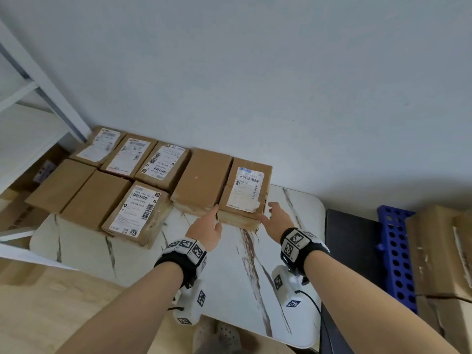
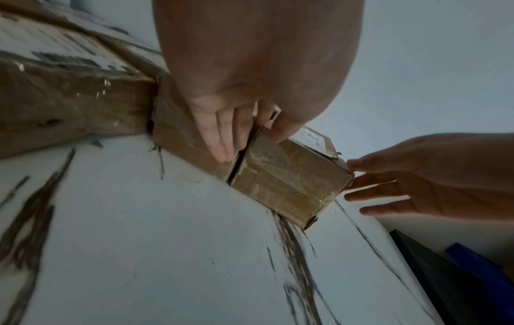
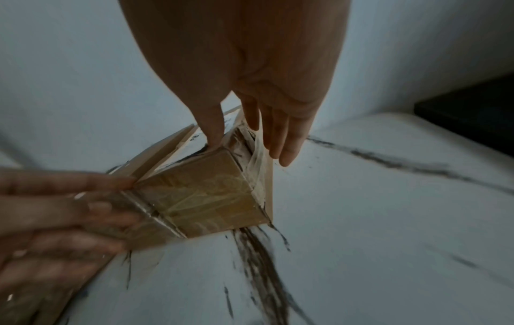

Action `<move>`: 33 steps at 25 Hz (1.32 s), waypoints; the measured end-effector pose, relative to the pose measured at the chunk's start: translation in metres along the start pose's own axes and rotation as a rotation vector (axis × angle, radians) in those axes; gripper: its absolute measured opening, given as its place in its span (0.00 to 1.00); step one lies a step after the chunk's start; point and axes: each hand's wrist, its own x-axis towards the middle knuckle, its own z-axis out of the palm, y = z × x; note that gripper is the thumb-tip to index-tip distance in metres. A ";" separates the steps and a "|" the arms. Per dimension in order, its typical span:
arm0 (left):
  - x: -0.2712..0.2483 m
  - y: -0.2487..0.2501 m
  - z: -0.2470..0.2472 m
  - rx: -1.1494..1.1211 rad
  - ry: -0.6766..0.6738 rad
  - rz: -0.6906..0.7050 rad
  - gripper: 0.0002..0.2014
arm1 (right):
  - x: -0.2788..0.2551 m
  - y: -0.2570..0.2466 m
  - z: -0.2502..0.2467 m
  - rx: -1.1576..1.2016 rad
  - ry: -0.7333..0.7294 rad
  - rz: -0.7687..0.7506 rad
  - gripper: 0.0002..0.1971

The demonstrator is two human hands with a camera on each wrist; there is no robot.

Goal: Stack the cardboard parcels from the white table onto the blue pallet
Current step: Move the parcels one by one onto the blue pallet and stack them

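Several cardboard parcels lie along the far side of the white marbled table [image 1: 229, 277]. The rightmost one, a labelled parcel [image 1: 245, 192] [image 2: 289, 176] [image 3: 205, 193], lies between my hands. My left hand [image 1: 208, 227] [image 2: 250, 145] is at its near left corner, with straight fingers in the gap beside the plain parcel [image 1: 201, 180] and the thumb over the top edge. My right hand [image 1: 274, 215] [image 3: 250, 149] is at the near right corner, thumb on the top corner, fingers spread alongside. The blue pallet [image 1: 398, 254] stands to the right of the table.
More cardboard boxes [image 1: 441, 251] are piled at the far right, behind the pallet. A dark surface [image 1: 352, 238] lies between table and pallet. A white shelf frame [image 1: 38, 85] with boxes under it stands at the left. The wall runs behind the parcels.
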 end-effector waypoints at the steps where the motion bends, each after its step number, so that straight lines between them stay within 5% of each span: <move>1: 0.002 -0.002 0.003 -0.068 -0.014 -0.012 0.28 | 0.004 0.002 0.003 0.066 -0.002 0.020 0.30; 6: 0.009 -0.005 0.014 -0.288 0.066 -0.071 0.25 | 0.022 0.007 0.008 0.355 -0.031 0.069 0.29; 12: 0.025 0.002 0.015 -0.564 0.117 -0.194 0.02 | 0.019 0.016 0.001 0.528 -0.052 0.072 0.27; 20: -0.016 0.028 0.009 -0.708 0.142 -0.086 0.18 | -0.032 0.040 -0.009 0.646 -0.023 0.029 0.29; 29: -0.142 0.078 0.032 -0.862 0.209 0.082 0.11 | -0.167 0.080 -0.040 0.632 0.159 -0.162 0.28; 33: -0.197 0.100 0.050 -0.910 0.177 0.133 0.15 | -0.232 0.106 -0.047 0.629 0.273 -0.199 0.30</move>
